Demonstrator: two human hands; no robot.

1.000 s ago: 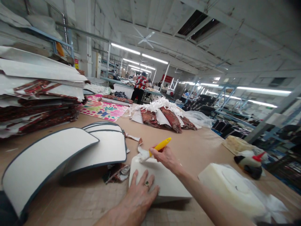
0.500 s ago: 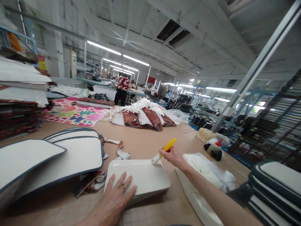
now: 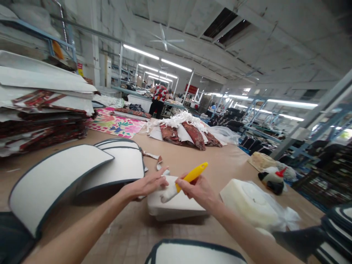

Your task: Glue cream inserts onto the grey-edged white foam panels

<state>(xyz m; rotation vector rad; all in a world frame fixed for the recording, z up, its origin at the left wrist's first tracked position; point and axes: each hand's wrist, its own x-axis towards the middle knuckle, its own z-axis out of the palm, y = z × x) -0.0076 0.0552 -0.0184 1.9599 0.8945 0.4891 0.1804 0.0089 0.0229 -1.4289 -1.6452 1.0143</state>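
Note:
A brush with a yellow handle is in my right hand, its pale bristles down on a white padded panel. My left hand is at the panel's far left edge, fingers apart and pointing toward the brush; whether it touches the panel is hard to tell. To the left lie curved white panels with dark edging. Right of my right hand sits a pale yellowish container wrapped in clear plastic.
White sheets and patterned fabric are stacked at the left. Patterned fabric bundles lie across the table. A red-tipped bottle and dark-edged panels are on the right. A person stands farther back.
The view has turned left. My left hand has lifted from the panel's near side and moved to its far left edge. The brush has moved left across the panel, and a dark-edged panel shows at the bottom.

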